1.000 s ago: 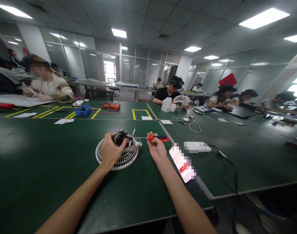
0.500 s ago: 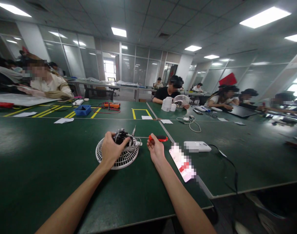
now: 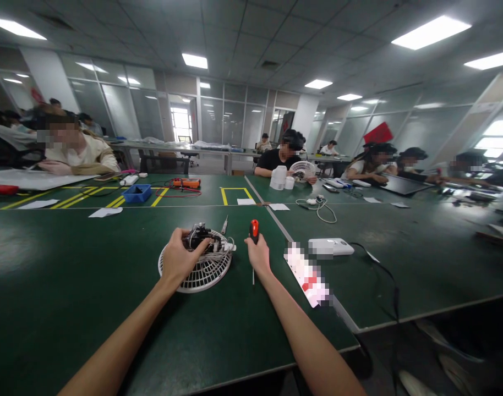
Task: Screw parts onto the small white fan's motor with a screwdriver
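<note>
Table: dark green table in front of me, butted against its neighbours along a seam.
Near me: white fan grille lying flat; to its right a white box, with a black cable running to the edge.
Farther off: blue tray, paper slips, yellow tape lines, coiled white cable.

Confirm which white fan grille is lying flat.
The round white plastic fan grille under the left hand; the far white fan stands upright.
</note>
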`<state>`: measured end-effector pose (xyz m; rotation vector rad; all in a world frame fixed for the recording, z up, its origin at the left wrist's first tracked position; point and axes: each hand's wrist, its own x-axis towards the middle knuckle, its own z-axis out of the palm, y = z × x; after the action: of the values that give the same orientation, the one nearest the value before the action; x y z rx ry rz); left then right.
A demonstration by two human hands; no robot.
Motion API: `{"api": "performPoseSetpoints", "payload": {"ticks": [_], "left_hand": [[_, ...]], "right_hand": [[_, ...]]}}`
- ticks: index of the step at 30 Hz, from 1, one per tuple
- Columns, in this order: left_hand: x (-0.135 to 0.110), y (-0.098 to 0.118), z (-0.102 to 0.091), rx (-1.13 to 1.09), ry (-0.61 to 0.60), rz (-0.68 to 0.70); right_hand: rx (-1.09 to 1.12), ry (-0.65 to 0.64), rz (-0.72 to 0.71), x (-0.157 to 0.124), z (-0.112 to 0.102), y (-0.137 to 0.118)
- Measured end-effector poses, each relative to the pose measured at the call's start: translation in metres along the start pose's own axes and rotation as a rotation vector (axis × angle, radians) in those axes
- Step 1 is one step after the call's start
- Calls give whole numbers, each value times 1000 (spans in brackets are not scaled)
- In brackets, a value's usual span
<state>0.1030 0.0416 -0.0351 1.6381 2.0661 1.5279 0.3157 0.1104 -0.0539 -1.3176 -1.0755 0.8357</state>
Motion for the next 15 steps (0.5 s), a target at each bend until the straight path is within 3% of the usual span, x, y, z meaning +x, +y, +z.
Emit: {"api": "performPoseSetpoints", "payload": {"ticks": [3,6,10,15], "left_hand": [[4,-7,-15,41,-46,7],[9,-19,-35,102,-67,25],[15,-37,-72,215,-98,-11],[27,-73,-128,427,-126,-140]], "right_hand": [[-485,-84,-193,-8,1,-1],[-818,-201,-272,-13,0,-2],[-1030,-277,-252,-12,-1,0],[-1105,-320,-198,-11,-4,1]]}}
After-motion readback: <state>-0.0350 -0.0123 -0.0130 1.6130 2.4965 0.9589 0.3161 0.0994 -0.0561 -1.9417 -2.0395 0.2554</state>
